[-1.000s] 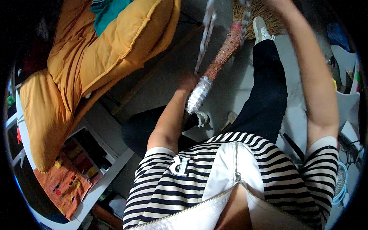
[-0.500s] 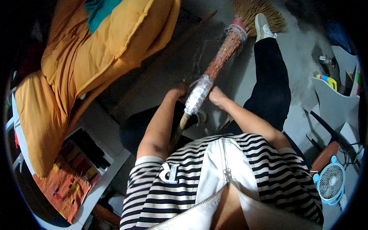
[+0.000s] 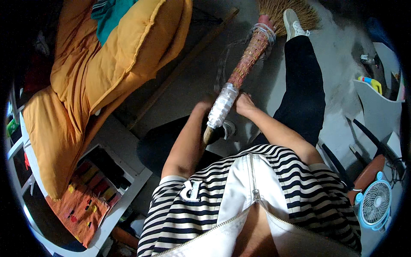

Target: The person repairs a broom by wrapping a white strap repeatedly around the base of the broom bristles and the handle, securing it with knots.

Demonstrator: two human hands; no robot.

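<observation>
A straw broom [image 3: 249, 60] slants across the view, its bristles at the top and its bare wooden handle end toward my body. White shiny wrapping [image 3: 222, 105] covers the lower handle, and a red woven band covers the part above. My right hand [image 3: 244, 104] is curled close against the right side of the wrapped part; what its fingers hold is hidden. On the other side, my left hand [image 3: 205, 105] reaches behind the handle, dark and blurred, with its fingers out of sight. Pale loose strips are tied round the broom's red neck.
Orange bedding [image 3: 107, 64] heaps up at the left above a white-framed table [image 3: 124, 201] with a patterned orange cloth [image 3: 81, 214]. A wooden stick [image 3: 184, 68] lies beyond my left arm. At the right stand a small blue fan [image 3: 375, 203] and a grey bin [image 3: 376, 100].
The view has shifted slightly. My left hand has stayed behind the handle and my right hand beside it, with small movements. The broom keeps nearly the same slant.
</observation>
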